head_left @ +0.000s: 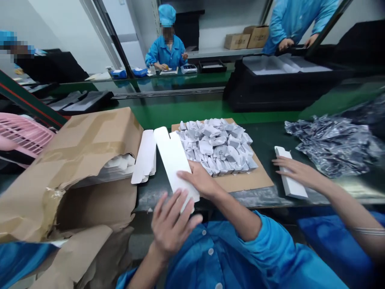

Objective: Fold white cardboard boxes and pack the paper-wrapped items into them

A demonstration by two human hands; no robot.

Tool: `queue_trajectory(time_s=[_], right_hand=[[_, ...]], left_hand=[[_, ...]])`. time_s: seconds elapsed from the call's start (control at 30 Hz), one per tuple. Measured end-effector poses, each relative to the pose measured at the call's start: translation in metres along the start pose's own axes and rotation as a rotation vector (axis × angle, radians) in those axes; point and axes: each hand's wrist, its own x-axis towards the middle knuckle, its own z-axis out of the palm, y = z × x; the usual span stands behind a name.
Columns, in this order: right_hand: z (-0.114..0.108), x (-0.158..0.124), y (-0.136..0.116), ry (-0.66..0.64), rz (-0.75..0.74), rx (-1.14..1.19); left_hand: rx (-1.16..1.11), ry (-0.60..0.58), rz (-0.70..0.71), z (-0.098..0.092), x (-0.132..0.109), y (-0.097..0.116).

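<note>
My right hand (201,180) grips a flat, unfolded white carton (172,156) by its right edge, thumb on top. The carton slants over the front of the bench, its notched flap pointing away from me. Spread and slightly blurred, the fingers of my left hand (173,220) are at the carton's near end; whether they touch it I cannot tell. Left of the carton lies a small stack of flat white cartons (144,156). Just beyond my right hand, small wrapped packets (215,146) are heaped on a cardboard sheet (257,174).
An opened brown cardboard box (90,136) with white cartons inside stands left. At right, a co-worker's hand (291,170) rests on a folded white box (293,186), near a pile of shiny plastic bags (337,144). A black bin (270,88) and other workers are across the bench.
</note>
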Motion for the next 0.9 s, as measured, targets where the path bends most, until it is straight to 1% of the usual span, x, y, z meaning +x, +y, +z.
queue_trajectory(time_s=[0.03, 0.07, 0.1, 0.13, 0.17, 0.2, 0.23, 0.27, 0.3, 0.37, 0.4, 0.43, 0.5, 0.53, 0.57, 0.6, 0.7, 0.77, 0.83, 0.87, 0.9], right_hand=[[-0.015, -0.010, -0.003, -0.066, 0.028, -0.042], [-0.030, -0.020, -0.007, -0.159, 0.050, -0.103], [-0.044, -0.031, -0.012, -0.277, 0.063, -0.189], [-0.055, -0.041, -0.016, -0.408, 0.062, -0.304], [-0.063, -0.051, -0.021, -0.521, 0.051, -0.435], [-0.066, -0.059, -0.024, -0.576, 0.027, -0.585], [-0.065, -0.067, -0.026, -0.551, -0.011, -0.749], [-0.061, -0.075, -0.027, -0.448, -0.061, -0.917], [-0.055, -0.082, -0.026, -0.303, -0.134, -1.091], [-0.041, -0.095, -0.021, -0.011, -0.331, -1.389], [-0.036, -0.101, -0.017, 0.078, -0.434, -1.492], [-0.033, -0.105, -0.014, 0.111, -0.527, -1.554], [-0.035, -0.109, -0.008, 0.093, -0.640, -1.569], [-0.038, -0.111, -0.006, 0.070, -0.667, -1.550], [-0.041, -0.111, -0.004, 0.044, -0.682, -1.526], [-0.044, -0.112, -0.003, 0.026, -0.682, -1.513], [-0.044, -0.116, -0.001, 0.033, -0.651, -1.550], [-0.041, -0.119, -0.002, 0.037, -0.639, -1.562], [-0.038, -0.121, -0.002, 0.046, -0.641, -1.525], [-0.037, -0.120, -0.002, 0.078, -0.640, -1.497], [-0.036, -0.119, -0.001, 0.154, -0.635, -1.469]], left_hand=[[-0.084, 0.061, -0.132, -0.008, 0.003, 0.003], [-0.189, 0.161, -0.356, -0.016, 0.007, 0.002], [-0.258, 0.159, -0.499, -0.022, 0.013, -0.002], [-0.330, 0.106, -0.608, -0.027, 0.019, -0.009], [-0.463, -0.083, -0.722, -0.029, 0.025, -0.016], [-0.527, -0.312, -0.830, -0.028, 0.029, -0.023], [-0.550, -0.394, -0.929, -0.025, 0.032, -0.028], [-0.588, -0.423, -1.027, -0.019, 0.033, -0.032], [-0.631, -0.394, -1.115, -0.013, 0.032, -0.033], [-0.787, -0.261, -1.253, -0.001, 0.029, -0.032], [-0.891, -0.250, -1.293, 0.002, 0.028, -0.030], [-0.992, -0.286, -1.307, 0.004, 0.027, -0.029], [-1.098, -0.452, -1.257, 0.003, 0.027, -0.028], [-1.080, -0.545, -1.204, 0.002, 0.029, -0.028], [-1.020, -0.606, -1.139, 0.001, 0.031, -0.028], [-0.925, -0.628, -1.074, 0.000, 0.034, -0.029], [-0.645, -0.594, -0.899, -0.001, 0.040, -0.031], [-0.565, -0.579, -0.823, -0.003, 0.040, -0.033], [-0.548, -0.579, -0.801, -0.006, 0.037, -0.033], [-0.569, -0.542, -0.819, -0.008, 0.034, -0.031], [-0.608, -0.454, -0.848, -0.009, 0.032, -0.027]])
